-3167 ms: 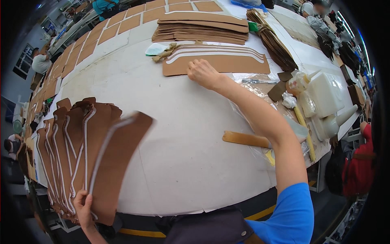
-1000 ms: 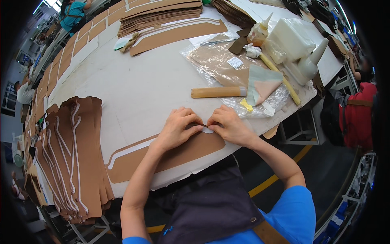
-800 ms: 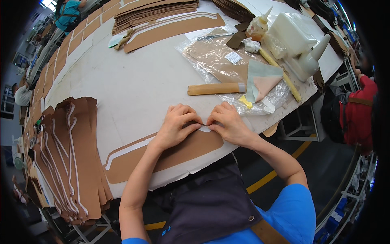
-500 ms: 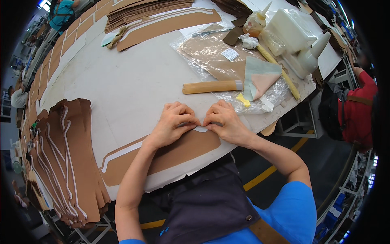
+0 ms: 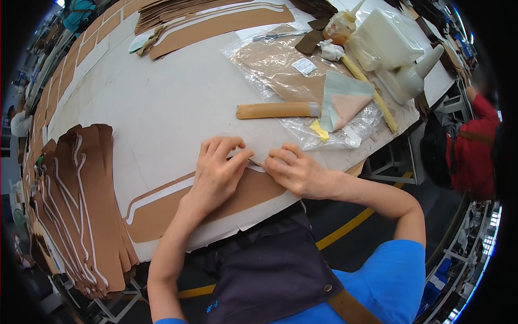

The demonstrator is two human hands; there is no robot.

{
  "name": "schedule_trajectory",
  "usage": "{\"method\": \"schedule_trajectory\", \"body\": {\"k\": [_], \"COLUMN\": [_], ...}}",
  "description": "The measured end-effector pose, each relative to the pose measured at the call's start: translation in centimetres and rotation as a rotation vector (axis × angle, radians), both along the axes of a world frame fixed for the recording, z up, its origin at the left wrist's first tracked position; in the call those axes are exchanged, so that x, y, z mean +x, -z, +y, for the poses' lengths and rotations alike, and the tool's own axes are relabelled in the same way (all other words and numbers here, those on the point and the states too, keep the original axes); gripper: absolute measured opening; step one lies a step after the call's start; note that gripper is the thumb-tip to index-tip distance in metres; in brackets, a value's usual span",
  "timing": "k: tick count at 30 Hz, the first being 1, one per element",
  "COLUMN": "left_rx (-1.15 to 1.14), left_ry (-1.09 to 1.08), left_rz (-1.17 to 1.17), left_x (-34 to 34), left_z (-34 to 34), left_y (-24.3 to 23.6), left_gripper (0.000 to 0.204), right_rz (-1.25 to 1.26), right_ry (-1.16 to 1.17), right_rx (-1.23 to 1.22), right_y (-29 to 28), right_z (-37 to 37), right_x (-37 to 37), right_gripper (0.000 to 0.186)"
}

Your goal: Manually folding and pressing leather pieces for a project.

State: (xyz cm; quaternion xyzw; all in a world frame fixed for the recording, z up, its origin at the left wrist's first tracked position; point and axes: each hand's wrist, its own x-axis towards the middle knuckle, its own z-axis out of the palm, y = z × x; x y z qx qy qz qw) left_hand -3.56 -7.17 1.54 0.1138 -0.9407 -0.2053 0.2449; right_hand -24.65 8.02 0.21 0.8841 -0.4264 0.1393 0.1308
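Note:
A long brown leather-like panel (image 5: pixel 156 216) with a white strip (image 5: pixel 162 194) along its far edge lies at the table's near side. Over its right half, my left hand (image 5: pixel 216 170) has its thumb and index finger bent together at the panel's far edge. Just to the right, my right hand (image 5: pixel 299 171) is closed, with its fingertips pinching that edge at the end of the white strip. A short piece of the strip shows in the gap between the hands. The exact spot under the left fingertips is partly hidden.
Left of the panel lies a fanned stack of brown pieces (image 5: pixel 100 200) with white strips. Beyond my hands are a wooden stick (image 5: pixel 275 110), a clear plastic bag (image 5: pixel 259 59), a pale cloth (image 5: pixel 334 92), a yellow-handled tool (image 5: pixel 386 110) and plastic bottles (image 5: pixel 410 81). A person in red (image 5: pixel 475 156) is at right.
My left hand has shifted left and turned, its fingers lifting higher. The fingers of my right hand have curled in more. The whole view has shifted slightly.

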Motion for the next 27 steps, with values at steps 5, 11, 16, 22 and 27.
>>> {"method": "schedule_trajectory", "body": {"k": [5,11,16,22,27], "left_rx": [0.003,0.000,-0.018,0.031,0.189], "left_ry": [-0.137,-0.191,-0.199,-0.209,-0.045], "left_rz": [-0.070,-0.084,-0.081,-0.055,0.039], "left_x": [3.3,3.4,3.9,3.7,4.6], "left_z": [4.5,5.3,5.5,6.3,7.1], "left_y": [1.0,1.3,1.4,0.9,1.0], "left_gripper": [0.036,0.043,0.043,0.042,0.040], "right_rz": [-0.653,-0.496,-0.138,-0.270,-0.257], "right_ry": [0.295,0.261,0.269,0.262,0.257], "right_rx": [0.296,0.181,0.058,0.082,0.203], "right_y": [0.8,0.8,-0.4,-0.3,-2.4], "right_z": [-0.7,-1.3,0.7,0.2,1.3], "right_x": [1.3,2.4,3.4,2.0,0.7], "right_gripper": [0.048,0.044,0.044,0.038,0.037]}}
